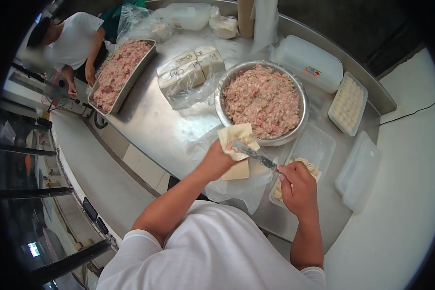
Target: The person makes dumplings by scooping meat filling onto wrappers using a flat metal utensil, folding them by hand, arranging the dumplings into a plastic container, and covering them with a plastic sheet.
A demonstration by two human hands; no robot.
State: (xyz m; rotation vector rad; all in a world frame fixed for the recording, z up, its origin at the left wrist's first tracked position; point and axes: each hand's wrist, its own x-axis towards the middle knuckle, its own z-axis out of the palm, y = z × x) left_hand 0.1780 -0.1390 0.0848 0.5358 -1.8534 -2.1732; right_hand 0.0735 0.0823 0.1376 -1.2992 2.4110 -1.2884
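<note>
1. The wrapper [248, 130], bearing meat filling [241, 141], is just before the metal bowl [305, 108], on the person's side.
2. Before the bowl, the left hand [219, 160] grips the wrapper, fingers mostly hidden.
3. The right hand [298, 187], before the bowl and to the right, is clamped around the spatula [258, 157], blade on the filling.
4. Right of the bowl: a box of dumplings [349, 104].
5. Left of it: a wrapped package [191, 72].

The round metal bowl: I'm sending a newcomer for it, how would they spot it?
On the steel table, look beyond the person's left hand and rightward. There sits the round metal bowl, heaped with minced meat. Its circular shape sets it apart from the rectangular pan of mince near the other person.
</note>
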